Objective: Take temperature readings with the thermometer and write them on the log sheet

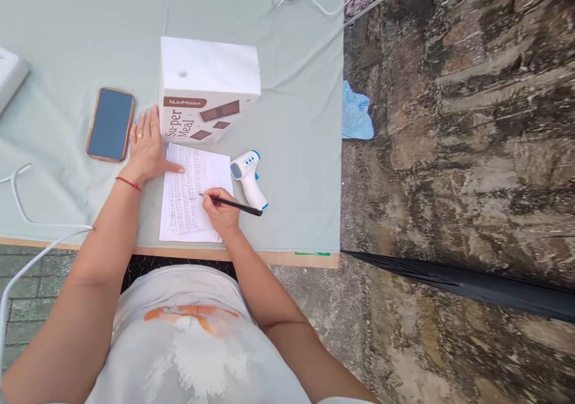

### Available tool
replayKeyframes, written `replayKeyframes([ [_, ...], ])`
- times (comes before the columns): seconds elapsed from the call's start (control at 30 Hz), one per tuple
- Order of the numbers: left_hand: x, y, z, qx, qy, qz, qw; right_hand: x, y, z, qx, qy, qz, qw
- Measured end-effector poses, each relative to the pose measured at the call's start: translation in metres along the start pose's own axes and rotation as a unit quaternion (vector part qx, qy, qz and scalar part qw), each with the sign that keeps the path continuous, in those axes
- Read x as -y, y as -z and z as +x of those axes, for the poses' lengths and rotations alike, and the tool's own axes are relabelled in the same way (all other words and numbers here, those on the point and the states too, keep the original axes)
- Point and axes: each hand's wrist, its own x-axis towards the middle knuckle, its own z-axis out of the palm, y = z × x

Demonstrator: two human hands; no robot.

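The right hand [221, 211] pinches a slim black pen [233, 203] with its tip on the white handwritten paper sheet [194, 194], which lies near the front edge of the counter draped in pale green cloth [291, 152]; the left hand [146, 146] rests spread and flat, fingertips pinning the sheet's upper left corner. If that pressure eases, the paper could slide on the loose cloth and smear the line. The right wrist could also nudge the white-and-blue thermometer gun [248, 178] lying just beside it, or the left hand could bump the white cardboard box [204, 90].
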Motion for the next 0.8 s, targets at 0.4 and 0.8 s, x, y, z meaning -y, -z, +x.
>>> replayKeyframes([
  [0.4,0.002,-0.0011,-0.0001,-0.011,-0.004,-0.015,1.0,-0.002,-0.0001,-0.0007,-0.001,-0.004,-0.008,1.0],
  [0.8,0.0004,-0.0005,0.0,-0.006,0.0,-0.004,1.0,-0.0014,-0.0007,0.0001,-0.008,-0.008,-0.003,1.0],
])
